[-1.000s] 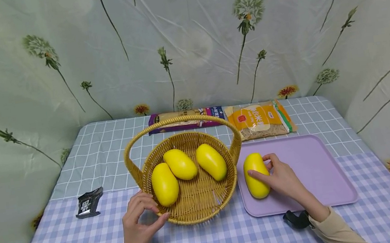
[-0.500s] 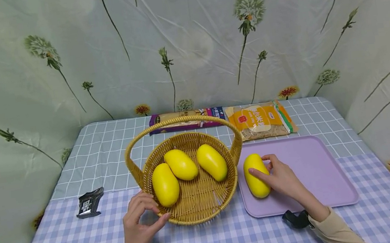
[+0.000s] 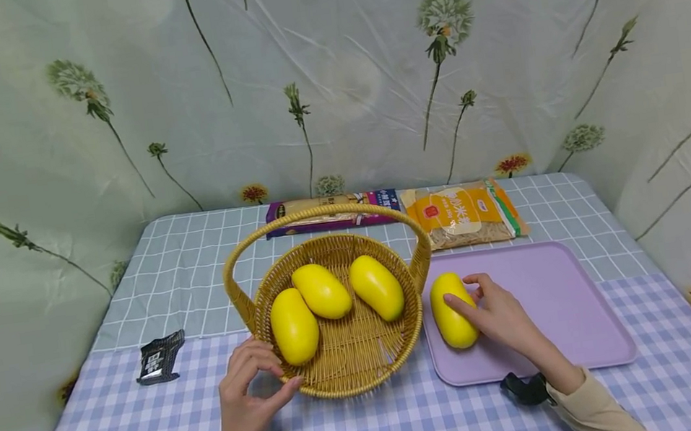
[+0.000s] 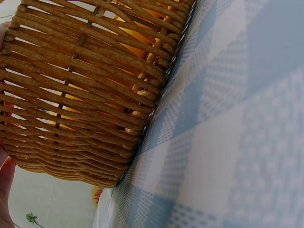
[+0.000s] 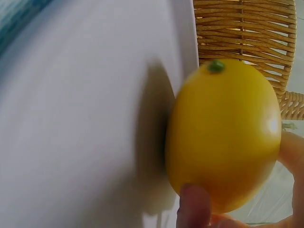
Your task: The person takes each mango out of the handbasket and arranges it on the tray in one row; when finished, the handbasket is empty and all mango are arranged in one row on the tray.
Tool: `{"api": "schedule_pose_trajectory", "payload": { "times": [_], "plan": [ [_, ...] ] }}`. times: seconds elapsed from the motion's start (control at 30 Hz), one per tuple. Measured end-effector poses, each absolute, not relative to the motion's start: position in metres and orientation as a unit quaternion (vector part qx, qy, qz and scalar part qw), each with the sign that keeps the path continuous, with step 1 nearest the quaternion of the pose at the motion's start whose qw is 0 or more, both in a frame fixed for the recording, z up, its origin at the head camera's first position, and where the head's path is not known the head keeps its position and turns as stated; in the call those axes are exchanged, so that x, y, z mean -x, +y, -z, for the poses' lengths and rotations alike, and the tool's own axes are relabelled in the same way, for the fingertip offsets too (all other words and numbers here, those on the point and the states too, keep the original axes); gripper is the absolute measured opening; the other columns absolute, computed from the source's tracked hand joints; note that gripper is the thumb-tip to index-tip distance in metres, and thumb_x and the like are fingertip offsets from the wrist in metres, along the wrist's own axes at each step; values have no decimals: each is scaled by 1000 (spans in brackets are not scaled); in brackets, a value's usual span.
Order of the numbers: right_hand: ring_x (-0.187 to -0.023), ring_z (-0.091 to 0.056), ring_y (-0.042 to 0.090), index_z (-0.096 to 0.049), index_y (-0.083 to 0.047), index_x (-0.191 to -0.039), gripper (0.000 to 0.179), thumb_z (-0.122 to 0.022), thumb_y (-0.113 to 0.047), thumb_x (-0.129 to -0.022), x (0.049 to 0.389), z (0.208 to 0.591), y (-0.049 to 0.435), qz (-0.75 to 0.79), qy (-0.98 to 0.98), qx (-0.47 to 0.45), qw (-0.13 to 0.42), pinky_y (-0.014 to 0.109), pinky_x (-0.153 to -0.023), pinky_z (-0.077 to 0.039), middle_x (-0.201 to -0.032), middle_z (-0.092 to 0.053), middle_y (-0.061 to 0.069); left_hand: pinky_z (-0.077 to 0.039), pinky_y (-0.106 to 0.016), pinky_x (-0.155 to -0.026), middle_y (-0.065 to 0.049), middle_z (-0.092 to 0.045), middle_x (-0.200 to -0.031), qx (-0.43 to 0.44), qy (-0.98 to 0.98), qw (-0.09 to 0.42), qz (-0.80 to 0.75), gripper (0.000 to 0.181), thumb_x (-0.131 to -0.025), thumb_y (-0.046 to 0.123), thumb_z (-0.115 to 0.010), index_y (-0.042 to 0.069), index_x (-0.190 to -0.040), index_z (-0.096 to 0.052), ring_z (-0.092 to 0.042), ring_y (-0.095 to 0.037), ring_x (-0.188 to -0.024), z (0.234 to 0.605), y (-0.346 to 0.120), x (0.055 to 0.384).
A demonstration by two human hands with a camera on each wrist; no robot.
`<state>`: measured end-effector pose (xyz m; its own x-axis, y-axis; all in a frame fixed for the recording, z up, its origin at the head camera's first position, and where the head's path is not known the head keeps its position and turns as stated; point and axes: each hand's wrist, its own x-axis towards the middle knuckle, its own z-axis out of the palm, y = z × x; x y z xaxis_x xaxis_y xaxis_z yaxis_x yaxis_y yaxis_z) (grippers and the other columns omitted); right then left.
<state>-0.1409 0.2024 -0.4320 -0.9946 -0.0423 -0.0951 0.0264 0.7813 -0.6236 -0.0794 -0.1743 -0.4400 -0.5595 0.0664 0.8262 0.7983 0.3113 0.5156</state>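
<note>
A round wicker basket (image 3: 354,360) with a tall arched handle stands in the middle of the table, with 3 yellow mangoes (image 3: 295,328) inside. My left hand (image 3: 247,392) holds the basket's rim at the front left, fingers at the side and thumb at the front; in the left wrist view the woven wall (image 4: 80,95) fills much of the picture. With thumb and fingers my right hand (image 3: 496,312) grips another yellow mango (image 3: 453,318) at the left side of a purple tray (image 3: 562,318). Close up, that mango (image 5: 223,128) shows a green stem spot; whether it touches the tray I cannot tell.
Behind the basket lies a purple noodle packet (image 3: 332,212). Beside it, behind the tray, is an orange-and-clear food bag (image 3: 463,214). A small black packet (image 3: 160,358) lies on the checked cloth at the left. The basket's handle (image 3: 319,212) arches high.
The right thumb has slid slightly to the right across the mango, whose near end has shifted slightly away. The left hand and the basket keep their places.
</note>
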Motion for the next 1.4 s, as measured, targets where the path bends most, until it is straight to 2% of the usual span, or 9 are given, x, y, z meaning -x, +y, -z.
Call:
{"api": "schedule_pose_trajectory", "payload": {
  "times": [0.27, 0.43, 0.6, 0.8, 1.07, 1.17, 1.4],
  "plan": [
    [-74, -51, 22, -47, 1, -128, 72, -55, -58, -88, 133, 427, 204, 316, 948, -4, 43, 30, -60, -43, -98, -56, 13, -38, -38, -101, -4, -58, -76, 301, -725, 363, 503, 32, -76, 23, -81, 5, -70, -56, -52, -28, -82, 439, -173, 80],
    [-72, -50, 19, -51, -4, -127, 67, -53, -59, -89, 127, 421, 206, 277, 961, 11, 5, 29, -56, -38, -101, -57, 10, -37, -38, -101, -5, -57, -76, 302, -724, 363, 503, 32, -77, 24, -81, 5, -70, -56, -52, -29, -82, 439, -173, 80],
    [-70, -51, 16, -54, -6, -124, 59, -56, -55, -89, 123, 416, 208, 257, 965, 39, -41, 28, -52, -40, -102, -58, 10, -37, -38, -101, -4, -57, -77, 300, -726, 362, 502, 32, -77, 25, -80, 6, -70, -56, -51, -29, -81, 438, -172, 80],
    [-71, -56, 17, -60, -10, -116, 43, -65, -42, -88, 119, 410, 205, 262, 953, 80, -126, 27, -49, -42, -96, -60, 5, -37, -39, -102, -5, -57, -76, 298, -728, 360, 501, 32, -77, 24, -80, 5, -70, -56, -51, -29, -81, 439, -173, 79],
    [-69, -58, 12, -67, -9, -104, 28, -77, -16, -79, 117, 398, 189, 305, 908, 173, -228, 26, -51, -51, -86, -63, 0, -37, -38, -102, -7, -57, -75, 297, -727, 362, 502, 32, -76, 24, -81, 5, -70, -56, -53, -21, -87, 438, -174, 79],
    [-69, -58, 11, -67, -9, -101, 26, -77, -10, -78, 117, 392, 180, 334, 889, 208, -236, 26, -52, -53, -86, -64, -1, -37, -39, -102, -6, -57, -76, 299, -725, 364, 503, 32, -76, 24, -81, 5, -70, -56, -53, -21, -88, 439, -174, 79],
    [-76, -62, 10, -67, -8, -102, 23, -75, -8, -80, 120, 379, 158, 387, 852, 280, -211, 26, -56, -56, -93, -66, -1, -37, -38, -102, -7, -57, -76, 298, -727, 363, 500, 32, -77, 24, -81, 5, -70, -56, -53, -21, -88, 439, -175, 79]
  ]
}}
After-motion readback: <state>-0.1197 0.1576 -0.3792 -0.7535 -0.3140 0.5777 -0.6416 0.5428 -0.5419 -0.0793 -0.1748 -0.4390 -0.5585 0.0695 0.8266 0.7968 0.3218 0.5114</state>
